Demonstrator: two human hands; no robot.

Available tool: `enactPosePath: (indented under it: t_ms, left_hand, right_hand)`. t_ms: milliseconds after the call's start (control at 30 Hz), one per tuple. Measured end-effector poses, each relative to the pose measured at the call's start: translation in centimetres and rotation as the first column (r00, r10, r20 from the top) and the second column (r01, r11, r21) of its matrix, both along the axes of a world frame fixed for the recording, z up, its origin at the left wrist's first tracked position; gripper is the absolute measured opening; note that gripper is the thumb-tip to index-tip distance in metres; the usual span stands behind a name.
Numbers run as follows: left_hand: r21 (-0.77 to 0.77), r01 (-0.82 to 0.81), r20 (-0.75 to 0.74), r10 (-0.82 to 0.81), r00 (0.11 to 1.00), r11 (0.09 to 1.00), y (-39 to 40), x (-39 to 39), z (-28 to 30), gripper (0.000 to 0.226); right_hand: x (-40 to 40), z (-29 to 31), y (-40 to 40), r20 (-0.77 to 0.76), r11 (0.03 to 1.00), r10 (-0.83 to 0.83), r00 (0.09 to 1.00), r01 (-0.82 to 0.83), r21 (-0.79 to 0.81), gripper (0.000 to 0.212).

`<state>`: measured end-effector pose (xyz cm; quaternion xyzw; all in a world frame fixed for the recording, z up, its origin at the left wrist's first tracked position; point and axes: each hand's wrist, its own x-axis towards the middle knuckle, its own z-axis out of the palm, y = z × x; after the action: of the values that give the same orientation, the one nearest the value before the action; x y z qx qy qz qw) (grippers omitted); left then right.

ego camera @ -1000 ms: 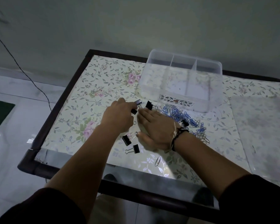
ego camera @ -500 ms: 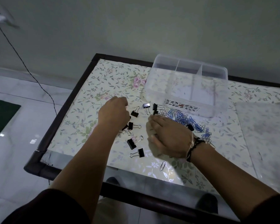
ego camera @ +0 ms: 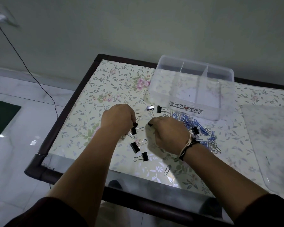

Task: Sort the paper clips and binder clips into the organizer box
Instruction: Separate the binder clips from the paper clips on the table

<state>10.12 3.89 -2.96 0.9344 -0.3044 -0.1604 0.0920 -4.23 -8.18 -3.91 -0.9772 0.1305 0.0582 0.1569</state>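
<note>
we reach both forearms out over the table [ego camera: 82, 102], knuckles up. our left hand [ego camera: 117, 119] and right hand [ego camera: 168, 133] curl, each pinching a small black binder clip at the fingertips.

Table top [ego camera: 105, 89] had a cream cover w/ grey-green leaf vines & pink flower clusters; frame was dark brown. Organizer box [ego camera: 193, 89] was clear plastic w/ a patterned leaf label strip w/ a red spot on its front wall. Binder clips [ego camera: 135, 147] were black w/ silver wire handles. Paper clips [ego camera: 202, 128] in the pile were mostly blue, some silver; one silver clip [ego camera: 167, 169] lay apart. Right wrist wore a black band [ego camera: 187, 149] plus a cream cord. Sleeves [ego camera: 44, 212] were dark. Wall was pale grey-green, floor white marbled tile, mat [ego camera: 0, 118] dark green, cable [ego camera: 31, 74] black. Lid [ego camera: 269, 145] at right was clear, floral print showing thru.
</note>
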Motion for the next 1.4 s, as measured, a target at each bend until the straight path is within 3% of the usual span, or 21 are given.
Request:
enactPosePath:
  t_ms: [133,200,267,367,433,733,867,1000,1100,1200,1300,1400]
  left_hand:
    - [0.010,-0.012,0.096,0.011,0.995,1.000,0.5,0.2,0.2,0.034]
    - [-0.068,0.043,0.099,-0.036,0.994,0.997,-0.4,-0.5,0.1,0.040]
    - [-0.113,0.170,0.108,-0.158,0.981,0.979,-1.9,-2.0,-0.2,0.050]
    - [-0.056,0.296,0.096,-0.290,0.952,0.954,-4.0,-4.3,-1.0,0.068]
    - [-0.008,0.308,0.076,-0.307,0.949,0.951,-4.9,-5.0,-1.4,0.069]
    - [0.144,0.174,0.120,-0.192,0.974,0.974,-4.5,-3.9,-1.4,0.054]
    - [0.047,0.173,0.100,-0.177,0.979,0.984,-4.7,-3.9,-1.1,0.055]
    - [-0.040,0.171,0.069,-0.168,0.983,0.985,-5.1,-4.2,-0.9,0.055]
    - [-0.104,0.166,0.056,-0.160,0.985,0.981,-5.3,-4.3,-0.6,0.050]
    - [-0.237,0.159,0.050,-0.151,0.987,0.958,-5.5,-4.5,-0.2,0.045]
    - [-0.324,0.220,-0.003,-0.233,0.972,0.920,-6.2,-5.5,0.0,0.044]
    - [-0.318,0.319,-0.015,-0.341,0.940,0.893,-7.0,-7.1,0.0,0.040]
  right_hand:
    - [-0.6,1.1,-0.1,0.063,0.993,-0.044,0.997,0.036,0.113,0.050]
    - [-1.6,1.5,-1.7,0.098,0.990,-0.141,0.985,0.138,0.036,0.045]
    - [-2.5,1.2,-3.6,0.011,0.981,-0.187,0.982,0.187,-0.057,0.043]
    - [-3.3,-0.2,-4.2,-0.141,0.995,-0.087,0.986,0.080,-0.054,0.059]
    - [-4.1,-1.4,-3.6,-0.155,0.998,0.007,0.988,-0.016,-0.060,0.072]
    - [-3.7,-1.4,-3.2,-0.153,0.990,0.077,0.985,-0.095,-0.108,0.068]
    - [-5.2,-1.3,-1.8,-0.205,0.979,0.154,0.967,-0.177,-0.102,0.071]
    - [-4.7,-0.7,-2.9,-0.133,0.995,0.053,0.990,-0.064,-0.076,0.075]
    - [-3.7,-0.8,-2.9,-0.161,0.990,0.092,0.983,-0.108,-0.093,0.078]
    - [-5.5,-0.5,-2.5,-0.129,0.978,0.154,0.980,-0.169,-0.120,0.063]
    - [-7.3,1.3,-5.0,0.076,0.978,-0.069,0.995,0.082,-0.191,0.029]
    - [-8.5,1.7,-9.1,0.046,0.928,-0.317,0.947,0.320,-0.192,0.022]
